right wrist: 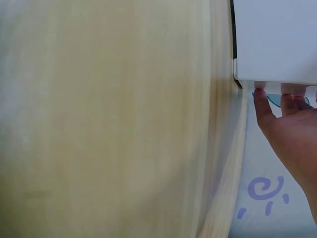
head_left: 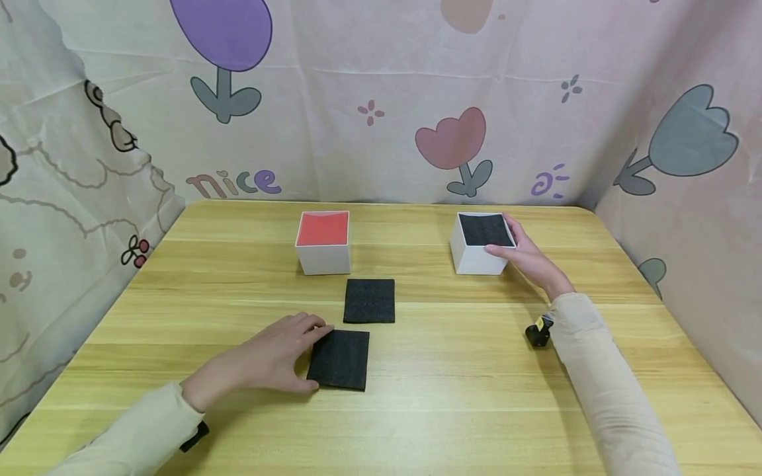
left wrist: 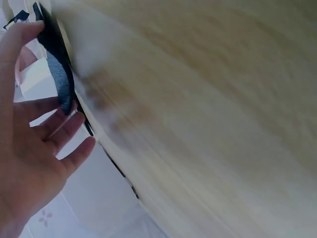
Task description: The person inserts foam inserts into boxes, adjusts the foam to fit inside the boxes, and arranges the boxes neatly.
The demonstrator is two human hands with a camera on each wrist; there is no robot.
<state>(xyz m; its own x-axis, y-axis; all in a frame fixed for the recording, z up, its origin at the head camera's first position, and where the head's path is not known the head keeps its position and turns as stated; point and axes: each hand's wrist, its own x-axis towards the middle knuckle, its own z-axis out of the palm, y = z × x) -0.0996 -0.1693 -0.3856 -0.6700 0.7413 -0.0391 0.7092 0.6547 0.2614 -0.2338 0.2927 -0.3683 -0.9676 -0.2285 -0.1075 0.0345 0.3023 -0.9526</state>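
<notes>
My left hand (head_left: 270, 357) grips the left edge of a black cloth square (head_left: 340, 360) between thumb and fingers. In the left wrist view that square (left wrist: 60, 74) looks bowed, with the thumb near one end and fingertips at the other. Just behind it another black square (head_left: 369, 301) lies flat on the table. At the back right, my right hand (head_left: 532, 261) holds a white open-topped box (head_left: 481, 260) by its right side, thumb at the front rim. Black cloth (head_left: 485, 230) shows in the box's opening. In the right wrist view, fingertips touch the box's white wall (right wrist: 277, 42).
A second white box (head_left: 324, 260), with red cloth (head_left: 323, 229) at its top, stands at the back left of the wooden table (head_left: 446, 396). A printed curtain (head_left: 369, 145) hangs behind and beside the table.
</notes>
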